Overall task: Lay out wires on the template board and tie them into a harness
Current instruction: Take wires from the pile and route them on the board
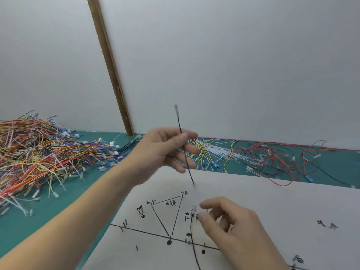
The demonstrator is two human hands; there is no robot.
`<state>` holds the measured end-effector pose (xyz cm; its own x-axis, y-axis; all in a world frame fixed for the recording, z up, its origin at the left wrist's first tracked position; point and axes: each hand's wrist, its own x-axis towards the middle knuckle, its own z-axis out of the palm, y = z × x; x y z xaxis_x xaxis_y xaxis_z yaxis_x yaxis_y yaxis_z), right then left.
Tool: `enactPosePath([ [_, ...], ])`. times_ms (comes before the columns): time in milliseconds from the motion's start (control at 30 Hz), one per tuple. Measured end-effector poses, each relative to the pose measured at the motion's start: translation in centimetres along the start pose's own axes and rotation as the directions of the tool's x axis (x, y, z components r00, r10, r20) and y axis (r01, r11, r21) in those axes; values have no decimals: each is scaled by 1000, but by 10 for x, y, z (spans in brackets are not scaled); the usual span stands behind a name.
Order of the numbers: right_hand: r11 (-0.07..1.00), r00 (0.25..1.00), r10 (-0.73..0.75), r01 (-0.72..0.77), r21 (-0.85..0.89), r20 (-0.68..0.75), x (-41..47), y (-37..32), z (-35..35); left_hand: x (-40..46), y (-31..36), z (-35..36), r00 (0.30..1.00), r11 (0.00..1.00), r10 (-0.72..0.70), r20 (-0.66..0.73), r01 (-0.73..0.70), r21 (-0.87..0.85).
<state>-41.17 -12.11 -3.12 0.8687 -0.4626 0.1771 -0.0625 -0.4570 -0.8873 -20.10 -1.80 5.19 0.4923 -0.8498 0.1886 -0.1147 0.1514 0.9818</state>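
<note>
- Head view: left hand [167,151] is raised above the template board [253,207], thumb and forefinger pinching a short black wire [184,149] near its middle; other fingers loosely spread.
- That wire stands nearly upright, long axis vertical w/ a slight lean: grey terminal end up top, pointing at the wall; lower end points down-right toward the board, blurred.
- Right hand [233,223] hovers low over the board, fingers curled, thumb and forefinger tips close together by a pale connector [194,208]; can't tell if they actually pinch it.
- 2nd black wire [192,240] lies on the board, running from that connector toward the near edge in a gentle curve, crossing the drawn baseline.
- Board is white w/ a drawn triangle, lines, handwritten labels and small pins.
- Green mat [58,207] underneath: big multicolour wire pile [39,152] far left, yellow-and-white wires [210,152] behind the left hand, red-and-black wires [272,162] to the right.
</note>
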Motion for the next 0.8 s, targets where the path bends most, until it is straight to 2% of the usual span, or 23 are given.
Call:
enactPosePath([
  [100,971,998,63,-61,231,-1,0,-7,-3,-12,-16,16,994,997,-67,90,71,-43],
  [200,962,994,97,-107,251,53,-1,-9,-4,-14,-31,12,991,996,-90,94,90,7],
  [267,968,991,121,-131,214,61,-2,-7,-1,-4,-38,-8,996,987,-82,-37,87,138],
  [333,978,988,129,-141,156,80,-2,-3,4,12,-43,-47,961,946,-51,-271,133,295],
  [433,985,983,135,-147,93,122,-2,0,6,33,-45,-122,794,834,43,-606,306,460],
  [500,986,980,136,-148,77,143,0,1,7,39,-48,-170,704,724,114,-702,425,543],
  [533,986,980,138,-149,73,145,1,1,7,41,-51,-188,681,672,132,-721,473,570],
  [600,985,979,142,-153,74,144,3,3,7,49,-60,-214,680,587,134,-721,532,611],
  [700,983,977,150,-164,84,152,5,6,8,60,-75,-220,721,428,111,-684,586,688],
  [800,977,975,169,-185,109,141,5,8,10,70,-89,-205,797,327,131,-589,526,785],
])
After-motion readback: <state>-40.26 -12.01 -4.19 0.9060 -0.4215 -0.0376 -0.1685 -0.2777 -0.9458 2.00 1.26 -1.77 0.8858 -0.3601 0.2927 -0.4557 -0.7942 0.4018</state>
